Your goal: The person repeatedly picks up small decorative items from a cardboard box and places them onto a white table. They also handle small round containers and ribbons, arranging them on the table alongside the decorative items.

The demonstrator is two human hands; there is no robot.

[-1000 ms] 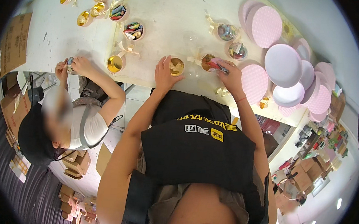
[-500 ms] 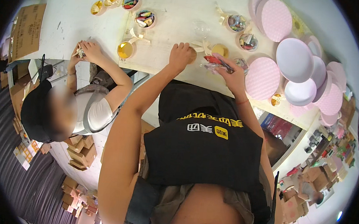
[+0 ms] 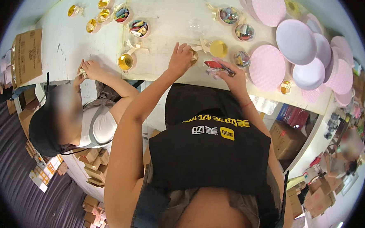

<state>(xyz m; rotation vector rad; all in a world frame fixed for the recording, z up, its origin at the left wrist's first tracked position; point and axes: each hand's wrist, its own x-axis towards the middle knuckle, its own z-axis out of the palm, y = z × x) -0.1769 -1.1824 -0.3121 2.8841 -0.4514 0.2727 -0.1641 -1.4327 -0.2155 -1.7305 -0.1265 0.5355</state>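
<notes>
My left hand [image 3: 180, 63] is closed around the side of a small round gold-lined cup [image 3: 194, 57] on the white table. Just right of it, my right hand [image 3: 234, 78] grips a bunch of small wrapped packets [image 3: 214, 66], red, pink and dark, above the table's near edge. Beyond the hands lies a round gold-lined box [image 3: 218, 49] with a cream ribbon [image 3: 201, 45] at its left. A clear plastic dome [image 3: 196, 26] rests farther back. Near my right hand stands a clear-domed box [image 3: 241, 59] filled with colourful packets.
Pink and white round discs [image 3: 267, 68] pile up on the right. More filled boxes [image 3: 138, 28] and gold-lined boxes [image 3: 126, 62] stand to the left and back. A co-worker [image 3: 95, 124] at left handles a small ribboned thing. A brown carton [image 3: 27, 56] sits at the far left.
The whole view has shifted a little. My right hand with the packets has stayed close to the cup, and my left hand still holds the cup.
</notes>
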